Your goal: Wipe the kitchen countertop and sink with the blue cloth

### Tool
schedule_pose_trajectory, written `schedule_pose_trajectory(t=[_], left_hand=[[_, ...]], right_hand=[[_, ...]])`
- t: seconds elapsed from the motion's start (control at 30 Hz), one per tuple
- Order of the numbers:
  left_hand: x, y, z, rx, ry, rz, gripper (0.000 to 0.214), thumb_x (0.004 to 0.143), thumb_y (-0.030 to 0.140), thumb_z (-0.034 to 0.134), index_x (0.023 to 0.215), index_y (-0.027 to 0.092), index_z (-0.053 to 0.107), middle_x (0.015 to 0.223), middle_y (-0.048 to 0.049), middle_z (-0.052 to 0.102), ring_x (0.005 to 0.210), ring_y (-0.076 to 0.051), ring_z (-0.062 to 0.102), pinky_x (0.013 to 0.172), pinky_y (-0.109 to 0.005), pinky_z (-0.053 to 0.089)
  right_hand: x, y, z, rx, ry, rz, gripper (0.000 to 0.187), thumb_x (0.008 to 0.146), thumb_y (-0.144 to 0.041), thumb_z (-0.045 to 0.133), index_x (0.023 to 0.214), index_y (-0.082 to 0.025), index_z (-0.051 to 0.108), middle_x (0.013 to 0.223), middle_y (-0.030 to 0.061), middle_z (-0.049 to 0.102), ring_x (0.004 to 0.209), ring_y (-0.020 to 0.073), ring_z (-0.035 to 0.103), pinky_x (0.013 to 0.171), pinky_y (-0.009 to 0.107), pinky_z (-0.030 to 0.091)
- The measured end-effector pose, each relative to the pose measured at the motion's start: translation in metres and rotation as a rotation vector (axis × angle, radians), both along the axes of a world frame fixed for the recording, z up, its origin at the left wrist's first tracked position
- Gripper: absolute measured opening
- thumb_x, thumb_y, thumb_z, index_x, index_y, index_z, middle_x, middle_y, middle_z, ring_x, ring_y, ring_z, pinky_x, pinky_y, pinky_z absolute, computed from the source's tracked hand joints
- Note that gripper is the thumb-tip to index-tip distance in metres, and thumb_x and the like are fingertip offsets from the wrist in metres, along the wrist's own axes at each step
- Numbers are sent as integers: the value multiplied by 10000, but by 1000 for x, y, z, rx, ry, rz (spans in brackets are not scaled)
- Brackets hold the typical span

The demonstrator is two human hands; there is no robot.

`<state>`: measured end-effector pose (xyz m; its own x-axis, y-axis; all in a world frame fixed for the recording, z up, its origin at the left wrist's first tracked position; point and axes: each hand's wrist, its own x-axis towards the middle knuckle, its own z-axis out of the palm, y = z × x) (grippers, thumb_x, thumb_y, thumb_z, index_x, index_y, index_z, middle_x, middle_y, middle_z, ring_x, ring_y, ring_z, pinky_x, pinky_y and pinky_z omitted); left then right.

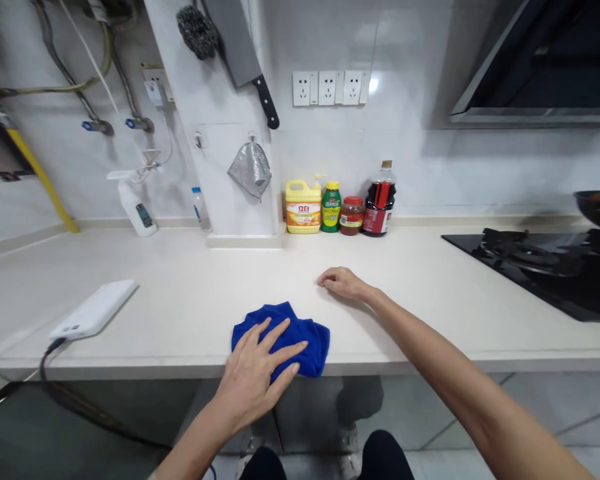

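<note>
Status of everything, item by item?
Left hand: spread on blue cloth
Right hand: fingers curled, on counter
Blue cloth: bunched
Dark bottle: upright, capped
Red-lidded jar: closed
Green bottle: upright, capped
Yellow jug: upright
Clear bottle: upright, capped
Spray bottle: upright
Cleaver: hanging, handle down
Silver cloth: hanging
Scourer: hanging
White device: cable attached

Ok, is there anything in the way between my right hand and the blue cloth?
Nothing visible is: only a strip of white countertop separates your right hand from the blue cloth. Your left hand lies on the cloth, fingers spread, but not between them.
</note>
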<state>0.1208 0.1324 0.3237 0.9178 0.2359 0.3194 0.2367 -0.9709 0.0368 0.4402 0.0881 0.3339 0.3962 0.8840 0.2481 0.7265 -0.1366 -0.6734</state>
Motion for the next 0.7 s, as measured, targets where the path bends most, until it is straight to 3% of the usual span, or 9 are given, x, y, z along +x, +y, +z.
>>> schedule_pose_trajectory(t=[0.07,0.17,0.27,0.5,0.7], left_hand=[[16,-5,1,-26,9,-76,401,969,510,456,1364,526,529,1570,36,413,1444,-363,352,1106,-637,403],[43,-13,3,-62,29,-185,402,970,494,481,1368,525,521,1573,38,407,1452,-365,337,1117,-649,383],[69,-25,5,-98,56,-267,409,972,476,497,1378,529,506,1589,43,379,1467,-365,308,1139,-657,344],[126,-57,13,-201,195,-351,442,941,515,546,1377,557,488,1628,44,302,1507,-360,203,1185,-651,244],[173,-62,21,-258,292,-538,534,869,586,624,1385,521,503,1639,7,278,1507,-411,156,1180,-686,191]], right_hand=[[23,-29,0,13,58,-21,236,768,-152,555,838,-182,778,817,20,770,778,147,684,757,223,495],[58,-73,-7,89,125,-168,258,752,-176,516,838,-154,758,699,30,739,702,156,663,715,247,496],[81,-98,-17,185,200,-312,301,773,-213,453,863,-136,730,659,39,711,633,145,628,663,251,486],[93,-88,-25,264,279,-366,181,707,-220,530,734,-174,704,494,-20,616,532,124,550,583,231,411],[100,-91,-27,277,353,-329,203,719,-222,514,780,-163,699,516,-17,631,510,109,528,549,216,393]])
